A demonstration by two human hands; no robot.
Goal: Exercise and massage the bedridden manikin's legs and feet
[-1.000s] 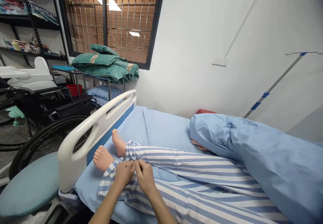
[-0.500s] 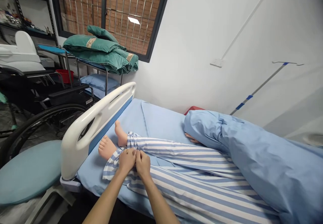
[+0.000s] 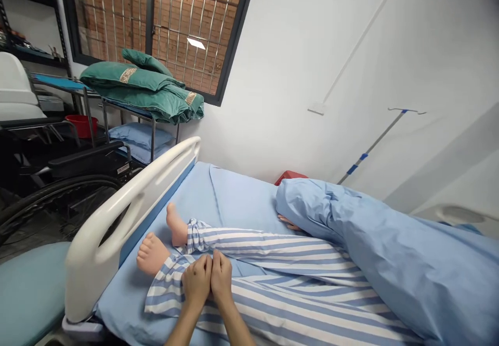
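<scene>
- My left hand (image 3: 197,282) and my right hand (image 3: 222,277) lie side by side, touching each other; my fingers (image 3: 217,258) point up the bed, and I cannot tell whether they pinch the cloth or only press on it.
- The striped trouser leg (image 3: 171,292) under my hands lies on the blue sheet (image 3: 187,193), just inside the bed end (image 3: 117,226); its cuff reaches the dummy's near foot (image 3: 152,253).
- The other trouser leg (image 3: 265,243) lies just beyond my hands; the dummy's far foot (image 3: 176,225) stands up from its cuff, close to the bed end.
- To work well here, I judge, my pads should stay flat and my pressure light; that way the stripes stay straight and the cloth does not bunch at the ankle.
- The blue quilt (image 3: 390,252) lies far along the bed from the bed end; the dummy's hand (image 3: 288,222) pokes out from under it.
- Behind the bed end stand a wheelchair (image 3: 58,195) and a rack of green quilts (image 3: 136,89).
</scene>
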